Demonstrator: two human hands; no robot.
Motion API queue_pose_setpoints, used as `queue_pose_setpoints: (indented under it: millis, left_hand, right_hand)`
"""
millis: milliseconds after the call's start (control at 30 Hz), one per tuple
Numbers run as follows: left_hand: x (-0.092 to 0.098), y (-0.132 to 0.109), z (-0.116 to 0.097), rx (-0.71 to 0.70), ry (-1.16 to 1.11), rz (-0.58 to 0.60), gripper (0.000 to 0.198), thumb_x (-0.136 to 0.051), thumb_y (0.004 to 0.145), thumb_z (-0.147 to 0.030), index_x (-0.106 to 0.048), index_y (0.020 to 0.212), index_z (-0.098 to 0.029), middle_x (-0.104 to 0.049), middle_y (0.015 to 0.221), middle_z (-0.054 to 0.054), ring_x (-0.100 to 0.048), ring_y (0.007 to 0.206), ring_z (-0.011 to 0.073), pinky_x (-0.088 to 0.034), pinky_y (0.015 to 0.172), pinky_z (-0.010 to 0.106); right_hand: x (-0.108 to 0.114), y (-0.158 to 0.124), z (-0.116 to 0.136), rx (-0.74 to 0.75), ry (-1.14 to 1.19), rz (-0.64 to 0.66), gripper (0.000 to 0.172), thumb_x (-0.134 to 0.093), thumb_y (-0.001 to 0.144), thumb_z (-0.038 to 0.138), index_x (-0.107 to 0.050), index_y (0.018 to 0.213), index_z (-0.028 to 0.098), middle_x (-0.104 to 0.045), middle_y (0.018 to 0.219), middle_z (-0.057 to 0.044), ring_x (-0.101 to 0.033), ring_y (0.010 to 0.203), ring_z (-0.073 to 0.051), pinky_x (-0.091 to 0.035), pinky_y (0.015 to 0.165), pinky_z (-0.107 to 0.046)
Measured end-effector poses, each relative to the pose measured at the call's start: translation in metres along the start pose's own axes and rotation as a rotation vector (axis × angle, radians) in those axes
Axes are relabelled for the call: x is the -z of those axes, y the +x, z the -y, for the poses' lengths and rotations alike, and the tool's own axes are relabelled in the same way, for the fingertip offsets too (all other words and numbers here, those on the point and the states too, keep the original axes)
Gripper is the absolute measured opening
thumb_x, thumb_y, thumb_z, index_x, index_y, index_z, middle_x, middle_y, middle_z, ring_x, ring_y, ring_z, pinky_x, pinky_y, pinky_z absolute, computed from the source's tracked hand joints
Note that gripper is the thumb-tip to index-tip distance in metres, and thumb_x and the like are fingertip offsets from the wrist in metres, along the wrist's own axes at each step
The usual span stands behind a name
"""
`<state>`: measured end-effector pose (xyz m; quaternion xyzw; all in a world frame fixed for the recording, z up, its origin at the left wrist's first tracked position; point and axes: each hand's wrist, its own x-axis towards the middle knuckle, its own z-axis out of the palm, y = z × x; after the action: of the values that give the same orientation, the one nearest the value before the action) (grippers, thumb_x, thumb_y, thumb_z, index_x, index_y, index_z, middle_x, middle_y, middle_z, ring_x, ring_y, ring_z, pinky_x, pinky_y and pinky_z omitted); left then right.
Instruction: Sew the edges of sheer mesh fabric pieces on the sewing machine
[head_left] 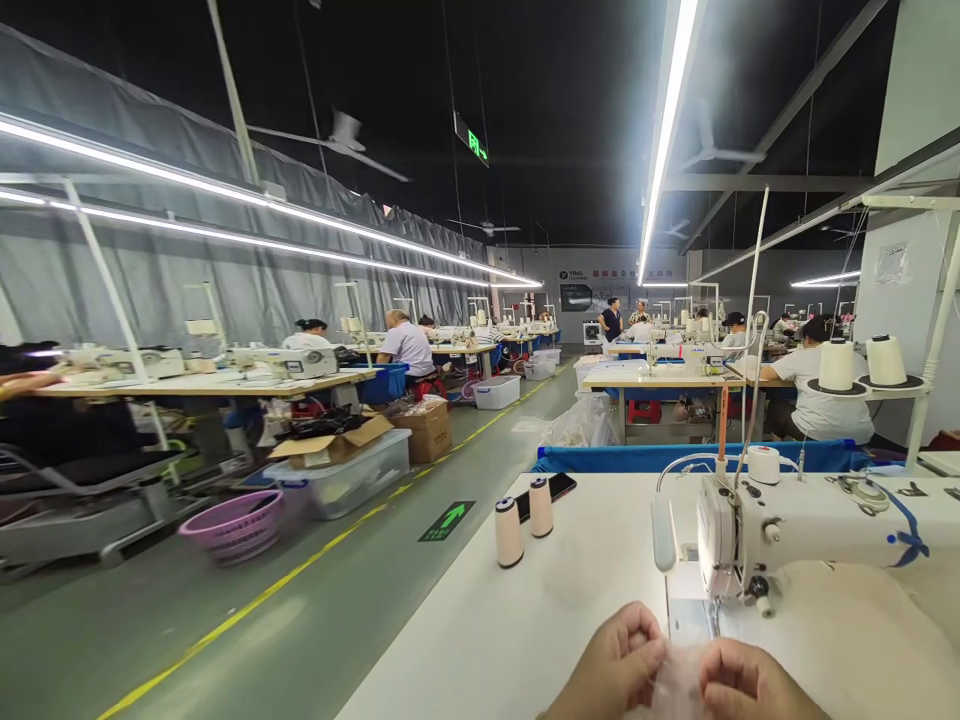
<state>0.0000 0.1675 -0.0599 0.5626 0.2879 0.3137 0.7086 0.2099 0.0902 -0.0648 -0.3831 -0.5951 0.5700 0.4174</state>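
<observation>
Thin, pale sheer fabric (675, 685) stretches between my two hands at the bottom of the head view, just in front of the sewing machine (810, 530). My left hand (619, 665) pinches its left side, with the fingers curled closed. On the other side my right hand (750, 680) is closed on the same fabric. The machine's needle area (715, 612) lies a little beyond my hands, above a metal plate (688, 620). More beige cloth (855, 640) spreads over the table to the right. The fabric's lower part leaves the picture.
Two thread cones (508, 535) and a dark phone (551, 495) are on the white table (450, 630). A blue cloth trough (675, 456) runs along its far edge. On the left, a purple basket (234, 525) stands by the aisle. Several people sit at other machines.
</observation>
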Motion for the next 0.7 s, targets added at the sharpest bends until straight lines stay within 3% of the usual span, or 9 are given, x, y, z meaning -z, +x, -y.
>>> queue_pose_setpoints:
  millis: [100, 167, 267, 400, 567, 700]
  left_hand:
    - [-0.014, -0.013, -0.017, 0.013, -0.066, -0.041, 0.061, -0.091, 0.067, -0.063, -0.050, 0.082, -0.020, -0.058, 0.067, -0.005, -0.051, 0.058, 0.0085, -0.030, 0.056, 0.022]
    - [-0.020, -0.019, -0.026, 0.047, -0.117, -0.033, 0.053, -0.089, 0.071, -0.053, -0.050, 0.084, -0.020, -0.064, 0.075, -0.002, -0.055, 0.062, 0.0100, -0.034, 0.059, 0.022]
    - [-0.022, -0.020, -0.033, 0.102, -0.169, -0.018, 0.048, -0.088, 0.073, -0.046, -0.050, 0.086, -0.020, -0.063, 0.075, -0.002, -0.058, 0.066, 0.0121, -0.040, 0.064, 0.023]
    - [-0.022, -0.020, -0.034, 0.146, -0.200, 0.014, 0.045, -0.086, 0.075, -0.044, -0.049, 0.087, -0.021, -0.066, 0.080, 0.000, -0.062, 0.073, 0.0147, -0.045, 0.071, 0.026]
    - [-0.027, -0.023, -0.035, 0.123, -0.143, 0.028, 0.041, -0.086, 0.078, -0.042, -0.054, 0.086, -0.019, -0.065, 0.081, 0.000, -0.064, 0.078, 0.0161, -0.050, 0.079, 0.030]
    - [-0.027, -0.022, -0.036, 0.125, -0.162, 0.015, 0.036, -0.086, 0.076, -0.036, -0.055, 0.083, -0.019, -0.064, 0.077, 0.000, -0.062, 0.075, 0.0149, -0.051, 0.079, 0.030]
  right_hand:
    - [-0.005, -0.014, 0.011, -0.052, -0.012, 0.114, 0.063, -0.071, 0.084, 0.080, -0.077, 0.098, 0.020, -0.059, 0.076, 0.000, -0.051, 0.069, -0.015, -0.036, 0.066, -0.028]
    - [-0.006, -0.018, 0.017, -0.073, -0.060, 0.110, 0.055, -0.071, 0.089, 0.073, -0.078, 0.100, 0.020, -0.064, 0.080, -0.002, -0.059, 0.077, -0.018, -0.042, 0.074, -0.031]
    - [-0.003, -0.017, 0.023, -0.039, -0.107, -0.038, 0.050, -0.070, 0.093, 0.068, -0.074, 0.091, 0.019, -0.067, 0.089, -0.004, -0.059, 0.080, -0.019, -0.045, 0.076, -0.033]
    - [-0.002, -0.014, 0.022, -0.026, -0.061, -0.184, 0.050, -0.066, 0.095, 0.070, -0.060, 0.089, 0.021, -0.061, 0.080, 0.000, -0.055, 0.074, -0.017, -0.044, 0.071, -0.031]
    - [-0.012, -0.014, 0.012, -0.033, -0.106, -0.268, 0.057, -0.077, 0.085, 0.071, -0.052, 0.100, 0.022, -0.059, 0.089, 0.001, -0.053, 0.072, -0.014, -0.039, 0.061, -0.027]
    - [-0.011, -0.011, 0.010, -0.071, -0.101, -0.342, 0.050, -0.079, 0.086, 0.065, -0.055, 0.096, 0.022, -0.058, 0.081, 0.003, -0.053, 0.071, -0.014, -0.039, 0.063, -0.028]
